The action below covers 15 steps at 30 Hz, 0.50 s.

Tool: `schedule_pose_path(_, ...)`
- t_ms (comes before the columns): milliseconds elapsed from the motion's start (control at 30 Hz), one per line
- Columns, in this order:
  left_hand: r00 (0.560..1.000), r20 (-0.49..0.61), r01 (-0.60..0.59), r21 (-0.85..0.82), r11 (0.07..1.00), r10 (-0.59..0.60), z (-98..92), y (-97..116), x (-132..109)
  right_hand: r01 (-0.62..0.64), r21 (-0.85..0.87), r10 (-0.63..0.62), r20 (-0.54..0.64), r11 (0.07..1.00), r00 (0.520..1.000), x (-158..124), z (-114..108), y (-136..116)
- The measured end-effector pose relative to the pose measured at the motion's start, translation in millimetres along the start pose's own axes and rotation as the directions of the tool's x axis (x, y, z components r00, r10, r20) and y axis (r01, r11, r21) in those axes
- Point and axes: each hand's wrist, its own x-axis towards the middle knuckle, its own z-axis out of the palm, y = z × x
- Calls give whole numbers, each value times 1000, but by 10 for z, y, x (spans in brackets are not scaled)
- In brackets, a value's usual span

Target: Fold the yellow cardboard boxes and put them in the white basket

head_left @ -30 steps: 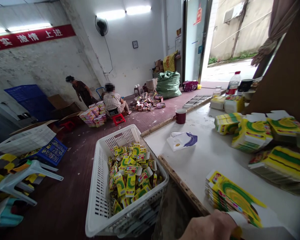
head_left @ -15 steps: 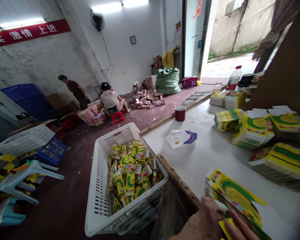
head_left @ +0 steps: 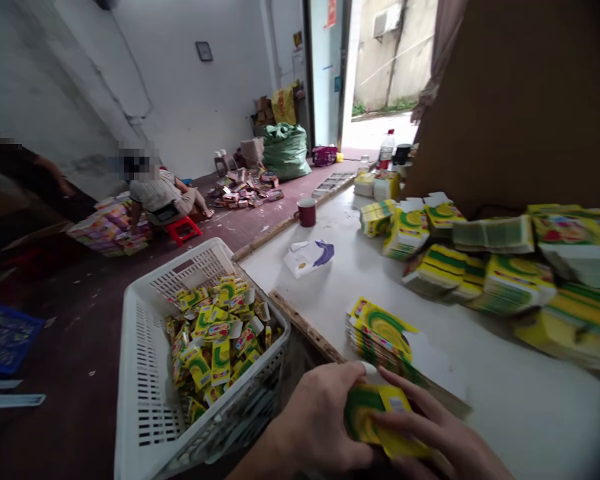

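Observation:
Between my two hands is a yellow and green small carton (head_left: 375, 413), held low at the table's near edge. My left hand (head_left: 320, 417) grips it from the left, thumb along its top. On the other side my right hand (head_left: 430, 427) has its fingers bent over the carton's face. Just beyond them a stack of flat printed cartons (head_left: 385, 333) lies on the white table (head_left: 310, 300). To the left stands a white plastic basket (head_left: 145, 347), with a heap of folded yellow cartons (head_left: 220, 333) inside.
Bundles of flat cartons (head_left: 515, 280) line the table's right side under a brown board (head_left: 520, 100). A tissue pack (head_left: 307, 257) and a dark red mug (head_left: 307, 212) stand farther back. A co-worker (head_left: 155, 193) sits on a red stool (head_left: 184, 229); another person is at far left.
The view has swung right, so the basket and table appear farther left. My hands have come up into view, and the carton between them now shows more fully.

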Motion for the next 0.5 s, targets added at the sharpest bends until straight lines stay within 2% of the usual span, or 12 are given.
schedule_pose_path(67,999,-35,-30,29,999,31,28,7,0,-120,32,123,-113,992,986,4,21,-134)
schedule_pose_path(100,999,-42,-29,-19,999,28,40,-6,2,-174,100,188,-154,980,970,8,52,-175)
schedule_pose_path(167,996,-92,-40,-265,963,16,43,-64,18,-195,331,274,-210,923,939,17,106,-183)
schedule_pose_path(200,982,-190,-91,-430,898,8,29,-109,33,-177,419,301,-250,890,920,21,114,-153)
schedule_pose_path(233,935,-352,-189,-578,794,-34,6,-163,56,-164,455,325,-303,875,896,27,104,-104)
schedule_pose_path(267,835,-534,-323,-673,666,-134,-22,-223,85,-177,416,344,-370,892,863,36,80,-44)
schedule_pose_path(300,686,-670,-457,-700,548,-283,-50,-287,117,-223,317,352,-443,922,825,52,46,22)
schedule_pose_path(333,551,-711,-541,-703,461,-438,-73,-350,151,-291,188,346,-503,938,792,75,11,87)
schedule_pose_path(367,468,-676,-568,-723,393,-568,-85,-410,182,-357,67,335,-538,932,773,108,-18,148)
schedule_pose_path(400,448,-606,-551,-766,331,-657,-82,-463,208,-403,-28,321,-555,915,768,148,-35,201)
schedule_pose_path(433,476,-530,-506,-817,274,-702,-65,-505,227,-427,-94,309,-554,899,773,195,-39,247)
schedule_pose_path(500,553,-427,-413,-886,209,-715,8,-550,244,-435,-160,299,-520,886,800,295,-13,313)
